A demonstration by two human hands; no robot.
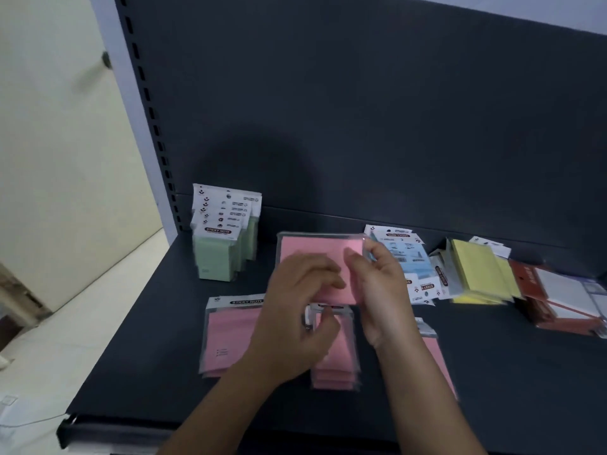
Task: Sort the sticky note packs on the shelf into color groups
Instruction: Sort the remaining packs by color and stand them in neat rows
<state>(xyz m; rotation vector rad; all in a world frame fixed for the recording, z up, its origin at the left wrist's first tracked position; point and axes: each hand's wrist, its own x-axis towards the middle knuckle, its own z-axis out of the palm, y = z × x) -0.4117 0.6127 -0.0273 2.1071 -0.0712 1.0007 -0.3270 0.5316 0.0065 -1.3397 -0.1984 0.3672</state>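
Both hands hold one pink sticky note pack (308,249) up above the dark shelf (157,323). My left hand (295,310) grips its lower left part, fingers curled over the front. My right hand (377,290) pinches its right edge. Below them lie more pink packs: one flat at the left (226,336), a stack in the middle (338,359), and one at the right (437,359) partly hidden by my right forearm. Green packs (220,244) stand in a row at the back left. Blue packs (407,257) and yellow packs (476,270) lie at the right.
A red-and-white box (558,300) sits at the far right of the shelf. The dark back panel (361,110) rises behind everything, with a slotted upright (147,103) at the left. The shelf's front lip (131,428) runs below my forearms. Pale floor lies to the left.
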